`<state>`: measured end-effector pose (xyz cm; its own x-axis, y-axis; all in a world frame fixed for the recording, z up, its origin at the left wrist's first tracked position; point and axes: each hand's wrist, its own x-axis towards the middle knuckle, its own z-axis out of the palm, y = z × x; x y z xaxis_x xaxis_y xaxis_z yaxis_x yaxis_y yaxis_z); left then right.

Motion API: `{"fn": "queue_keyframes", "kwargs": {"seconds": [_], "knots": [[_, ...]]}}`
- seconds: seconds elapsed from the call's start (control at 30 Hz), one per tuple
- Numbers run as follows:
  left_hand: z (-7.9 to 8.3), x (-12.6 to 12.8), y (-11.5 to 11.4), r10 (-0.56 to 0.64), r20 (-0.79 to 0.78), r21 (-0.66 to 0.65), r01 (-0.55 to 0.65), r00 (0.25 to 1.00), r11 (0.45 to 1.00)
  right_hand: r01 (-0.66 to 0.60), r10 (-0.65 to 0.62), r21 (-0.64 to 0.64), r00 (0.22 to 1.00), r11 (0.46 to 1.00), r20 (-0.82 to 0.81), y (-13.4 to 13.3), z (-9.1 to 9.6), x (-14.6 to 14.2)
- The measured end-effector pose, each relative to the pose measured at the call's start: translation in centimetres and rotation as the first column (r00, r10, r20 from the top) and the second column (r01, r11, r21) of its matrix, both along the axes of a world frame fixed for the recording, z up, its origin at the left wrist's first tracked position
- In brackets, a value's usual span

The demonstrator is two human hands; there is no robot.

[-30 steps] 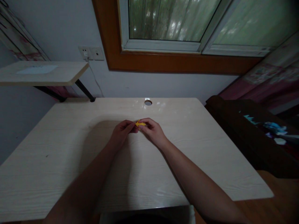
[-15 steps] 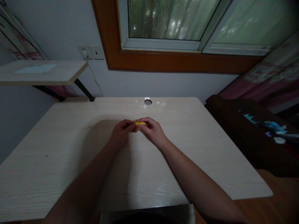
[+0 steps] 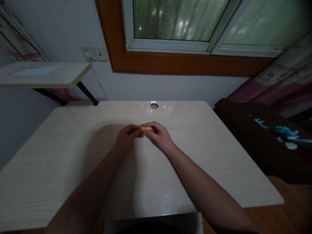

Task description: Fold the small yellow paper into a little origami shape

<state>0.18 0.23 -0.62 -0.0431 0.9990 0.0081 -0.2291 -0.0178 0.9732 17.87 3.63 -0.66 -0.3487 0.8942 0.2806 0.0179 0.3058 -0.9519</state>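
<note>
Between my two hands is a small piece of folded yellow paper [image 3: 147,128], with pointed edges showing past the fingers. My left hand [image 3: 127,136] pinches its left end between thumb and fingers. From the other side, my right hand [image 3: 159,135] is closed on the paper, thumb below and fingers above. Parts of the paper are hidden by the fingertips. Both hands are just over the pale wood-grain desk [image 3: 195,162], toward its far middle.
A round cable hole [image 3: 154,106] is at the desk's back edge. At the left, a raised shelf [image 3: 73,73] on black legs carries a white sheet [image 3: 36,71]. To the right stands dark furniture [image 3: 243,136] with blue items on it. A window [image 3: 170,22] is behind.
Almost nothing differs. Both hands keep their hold on the yellow paper in the same spot, and the view has shifted very slightly.
</note>
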Motion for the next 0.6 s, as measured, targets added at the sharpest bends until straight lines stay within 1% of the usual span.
{"fn": "queue_keyframes", "kwargs": {"seconds": [0.37,0.6], "knots": [[0.36,-0.02,-0.17,-0.001,-0.010,-0.014,0.001,1.000,1.000,-0.002,0.001,-0.022,1.000,1.000,-0.011,0.07,0.04,-0.10],[0.43,-0.11,-0.13,0.010,-0.027,-0.033,-0.011,1.000,0.999,0.002,-0.006,0.059,0.998,0.998,0.059,0.06,-0.16,0.10]]}}
